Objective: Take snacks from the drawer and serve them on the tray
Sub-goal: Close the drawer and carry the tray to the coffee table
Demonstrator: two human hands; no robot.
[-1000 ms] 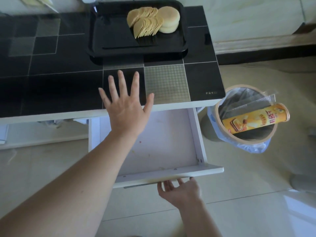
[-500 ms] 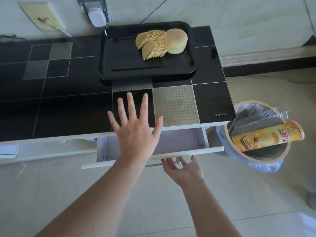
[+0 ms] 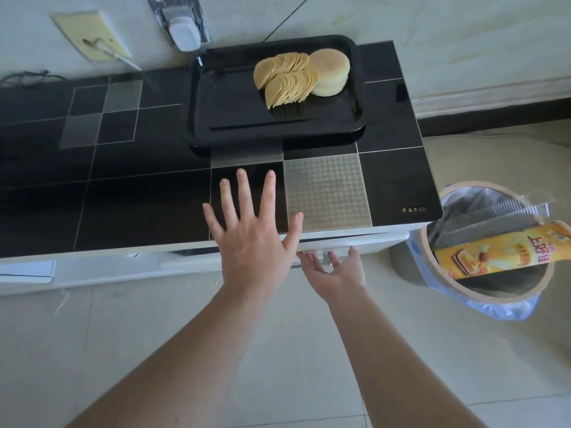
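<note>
Nearest, the right hand (image 3: 335, 271) reaches under the table's front edge, palm up, fingers (image 3: 312, 261) loosely straight against the drawer (image 3: 346, 246) front, holding nothing; the drawer looks pushed flush, probably because nothing remains to fetch. The left hand (image 3: 251, 234) hovers spread above the black tiled table (image 3: 139, 196), all fingers straight and empty (likely for balance). To the right stands a lined bin (image 3: 494, 299) with a yellow snack tube (image 3: 506, 253) and clear wrappers discarded inside. Farthest, the black tray (image 3: 225, 118) carries fanned crisps (image 3: 287, 78) beside stacked round cakes (image 3: 330, 72), seemingly already served.
</note>
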